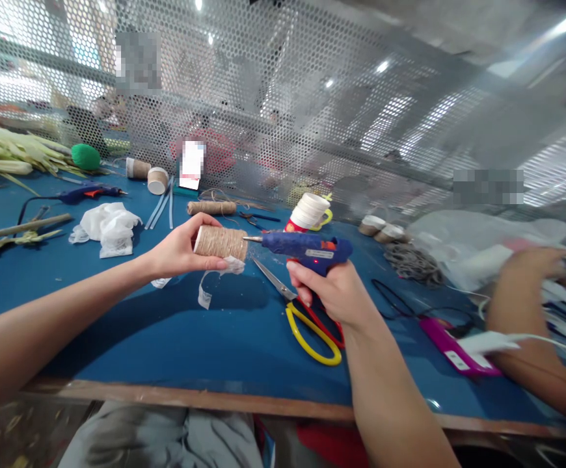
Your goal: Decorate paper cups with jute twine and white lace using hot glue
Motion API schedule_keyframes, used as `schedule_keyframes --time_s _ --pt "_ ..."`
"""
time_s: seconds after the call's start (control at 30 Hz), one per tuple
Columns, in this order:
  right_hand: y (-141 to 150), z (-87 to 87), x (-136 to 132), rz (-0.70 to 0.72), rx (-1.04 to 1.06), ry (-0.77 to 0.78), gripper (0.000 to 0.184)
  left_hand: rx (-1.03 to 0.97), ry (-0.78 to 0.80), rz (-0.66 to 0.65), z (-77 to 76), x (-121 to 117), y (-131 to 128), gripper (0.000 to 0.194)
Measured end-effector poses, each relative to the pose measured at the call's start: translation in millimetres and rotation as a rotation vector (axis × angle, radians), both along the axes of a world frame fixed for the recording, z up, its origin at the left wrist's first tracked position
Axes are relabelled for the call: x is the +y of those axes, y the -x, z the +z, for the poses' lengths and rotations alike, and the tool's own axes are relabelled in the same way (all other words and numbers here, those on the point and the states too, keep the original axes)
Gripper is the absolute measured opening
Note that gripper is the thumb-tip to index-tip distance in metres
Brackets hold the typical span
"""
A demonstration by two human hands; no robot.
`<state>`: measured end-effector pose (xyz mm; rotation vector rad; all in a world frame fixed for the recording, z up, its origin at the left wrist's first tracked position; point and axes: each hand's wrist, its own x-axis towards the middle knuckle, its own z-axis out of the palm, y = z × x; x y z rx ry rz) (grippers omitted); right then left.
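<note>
My left hand (188, 246) is closed round a paper cup wrapped in twine (222, 242), which lies on its side in the air above the table. A strip of white lace (205, 296) dangles below the cup. In my right hand (334, 286) is a blue glue gun (302, 250) with a small red light lit. Its metal nozzle points left and meets, or nearly meets, the cup's right end. Beneath the right hand lie scissors (315, 335) with one yellow and one red handle loop, the blades pointing up and left.
Behind stand a stack of white cups (311, 209), a twine roll (211, 207) and a phone (192, 162). White lace (108, 225) and another glue gun (92, 191) lie left. At right are a purple power strip (453, 348) and another person's arm (522, 318). Perforated metal (263, 110) borders the back.
</note>
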<state>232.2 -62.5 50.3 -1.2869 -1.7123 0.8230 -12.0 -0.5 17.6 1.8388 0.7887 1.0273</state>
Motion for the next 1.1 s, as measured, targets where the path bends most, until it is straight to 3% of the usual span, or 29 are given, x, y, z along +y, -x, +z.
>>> schedule_keyframes --time_s 0.17,0.47,0.77,1.1 --pt "2.1 -0.3 0.1 -0.035 0.006 -0.017 0.024 0.0 -0.018 -0.012 -2.2 1.0 0.4 0.055" --pt "3.7 8.3 -7.7 -0.023 -0.084 0.025 0.026 0.056 -0.069 0.078 0.1 1.3 2.3 0.057" --pt "3.7 3.4 -2.1 -0.059 -0.044 -0.018 0.029 0.04 -0.085 0.021 -2.4 1.5 1.4 0.057" --pt "3.4 2.6 -4.1 -0.031 -0.059 0.017 0.03 0.022 -0.06 0.064 -2.5 2.6 1.3 0.056"
